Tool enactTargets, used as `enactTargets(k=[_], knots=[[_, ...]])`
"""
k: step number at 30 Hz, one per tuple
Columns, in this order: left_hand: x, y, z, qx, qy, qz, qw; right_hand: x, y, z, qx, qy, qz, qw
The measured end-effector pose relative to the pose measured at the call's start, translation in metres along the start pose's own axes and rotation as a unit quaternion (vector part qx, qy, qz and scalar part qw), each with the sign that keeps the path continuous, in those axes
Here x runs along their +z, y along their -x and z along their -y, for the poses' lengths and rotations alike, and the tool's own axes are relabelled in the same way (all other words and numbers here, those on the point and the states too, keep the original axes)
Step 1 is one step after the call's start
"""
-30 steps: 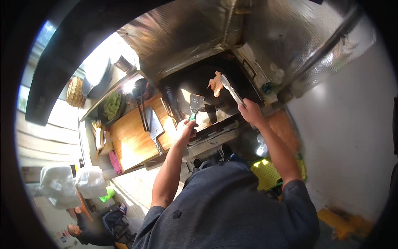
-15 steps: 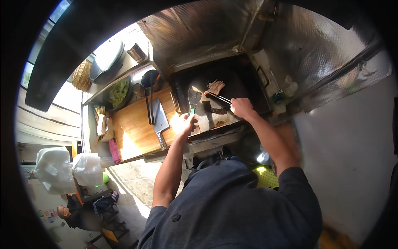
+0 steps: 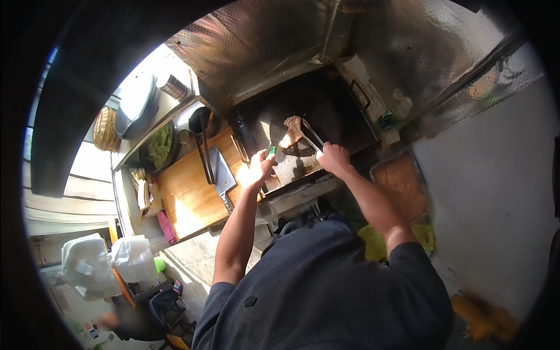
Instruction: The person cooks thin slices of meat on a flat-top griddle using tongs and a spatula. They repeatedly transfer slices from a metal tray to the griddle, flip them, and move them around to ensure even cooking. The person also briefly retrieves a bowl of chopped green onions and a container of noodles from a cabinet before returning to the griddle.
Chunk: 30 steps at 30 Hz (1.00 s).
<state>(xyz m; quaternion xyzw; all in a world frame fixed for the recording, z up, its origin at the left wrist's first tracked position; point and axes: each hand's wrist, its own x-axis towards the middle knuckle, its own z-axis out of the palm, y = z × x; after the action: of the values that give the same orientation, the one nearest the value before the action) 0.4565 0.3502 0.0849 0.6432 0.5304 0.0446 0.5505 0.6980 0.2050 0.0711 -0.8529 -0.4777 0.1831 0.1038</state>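
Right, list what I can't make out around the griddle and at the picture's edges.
All in the head view:
- scraper: its blade can't be traced clearly amid blur and glare.
- left grip: sunlight washes out detail on its back.
- meat: its underside faces away from the camera.
- yellow-green basket: partly behind the right forearm.
- person at lower left: blurred, near the dark rim.

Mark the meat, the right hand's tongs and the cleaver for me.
Meat (image 3: 291,130), head view: middle of the piece.
Tongs (image 3: 314,133), head view: one metal arm.
Cleaver (image 3: 224,174), head view: flat of the blade.
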Motion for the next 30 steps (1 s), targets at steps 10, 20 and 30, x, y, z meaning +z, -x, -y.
enactTargets(k=[10, 20, 30], knots=[[0.020, -0.028, -0.002, 0.024, 0.130, -0.053, 0.990, 0.018, -0.027, 0.009, 0.023, -0.043, -0.023, 0.999], [0.013, -0.021, -0.011, -0.007, 0.165, -0.036, 0.986, 0.008, -0.003, -0.002, -0.054, -0.023, 0.014, 0.998], [0.008, 0.037, 0.009, -0.089, 0.176, 0.043, 0.979, -0.006, 0.017, -0.009, -0.051, -0.028, 0.014, 0.998]])
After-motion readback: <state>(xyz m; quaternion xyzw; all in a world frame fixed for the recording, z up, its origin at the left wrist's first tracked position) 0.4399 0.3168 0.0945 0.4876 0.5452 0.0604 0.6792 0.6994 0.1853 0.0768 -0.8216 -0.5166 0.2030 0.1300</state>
